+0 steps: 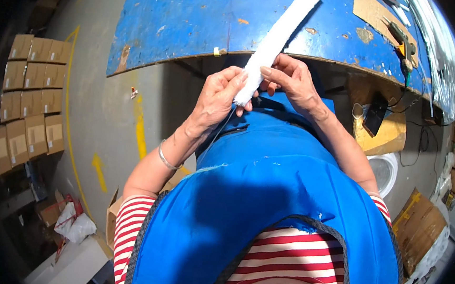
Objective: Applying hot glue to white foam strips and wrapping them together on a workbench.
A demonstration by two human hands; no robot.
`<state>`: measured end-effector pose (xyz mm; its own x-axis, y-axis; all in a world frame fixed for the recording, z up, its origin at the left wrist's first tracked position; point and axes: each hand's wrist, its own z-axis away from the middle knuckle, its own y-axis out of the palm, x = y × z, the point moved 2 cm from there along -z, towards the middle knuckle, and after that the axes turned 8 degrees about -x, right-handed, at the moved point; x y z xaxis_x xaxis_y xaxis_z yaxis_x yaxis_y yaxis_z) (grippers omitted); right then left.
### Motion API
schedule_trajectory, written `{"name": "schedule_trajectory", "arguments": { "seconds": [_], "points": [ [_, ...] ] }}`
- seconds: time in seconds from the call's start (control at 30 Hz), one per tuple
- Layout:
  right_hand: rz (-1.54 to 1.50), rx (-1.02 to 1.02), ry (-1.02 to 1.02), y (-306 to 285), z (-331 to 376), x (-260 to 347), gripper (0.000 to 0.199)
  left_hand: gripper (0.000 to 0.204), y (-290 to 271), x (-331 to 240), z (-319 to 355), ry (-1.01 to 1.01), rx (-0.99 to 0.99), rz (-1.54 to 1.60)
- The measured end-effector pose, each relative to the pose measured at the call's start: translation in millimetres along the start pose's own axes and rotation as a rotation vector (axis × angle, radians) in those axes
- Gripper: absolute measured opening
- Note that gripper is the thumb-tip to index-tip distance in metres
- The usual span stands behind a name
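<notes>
A long white fuzzy strip (273, 43) runs from my lap up across the blue table, its near end hanging past the table's front edge. My left hand (220, 95) pinches that near end, thumb on top. Close by on the right side of the strip, my right hand (296, 83) grips it between thumb and curled fingers. A thin thread or wire (221, 130) trails down from the strip's end beside my left wrist. What the fingertips hold underneath the strip is hidden.
The blue worn table (194, 21) spans the front. A glue gun (403, 44) lies on cardboard at its right, near clear plastic strips (445, 46). Below are a dark phone (375, 114) and a white coil (385, 171). Stacked cartons (34, 81) stand left.
</notes>
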<state>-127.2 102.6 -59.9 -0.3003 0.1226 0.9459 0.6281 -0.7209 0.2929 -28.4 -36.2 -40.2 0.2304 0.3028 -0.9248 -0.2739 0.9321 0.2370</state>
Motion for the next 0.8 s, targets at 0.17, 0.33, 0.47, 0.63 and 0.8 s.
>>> {"name": "schedule_trajectory", "arguments": {
  "seconds": [0.17, 0.33, 0.47, 0.63, 0.8],
  "points": [
    [-0.039, -0.059, 0.006, -0.2, 1.5, 1.2, 0.022, 0.026, -0.9, -1.5, -1.6, -0.002, 0.014, -0.106],
    [-0.098, -0.11, 0.047, -5.8, 0.3, 0.3, 0.021, 0.034, -2.5, -3.0, 0.8, -0.033, 0.021, -0.048],
    [-0.203, -0.123, 0.073, -11.4, -0.4, -2.2, 0.019, 0.037, -2.6, -4.7, 6.2, 0.05, -0.034, -0.054],
    [-0.301, -0.085, 0.064, -16.2, -0.6, -1.6, 0.021, 0.024, 2.2, -14.2, 3.2, 0.362, -0.039, -0.257],
    [-0.35, -0.04, 0.062, -13.8, 2.1, 1.6, 0.025, 0.013, 4.2, -28.4, 0.4, 0.69, -0.059, -0.565]
  ]
}}
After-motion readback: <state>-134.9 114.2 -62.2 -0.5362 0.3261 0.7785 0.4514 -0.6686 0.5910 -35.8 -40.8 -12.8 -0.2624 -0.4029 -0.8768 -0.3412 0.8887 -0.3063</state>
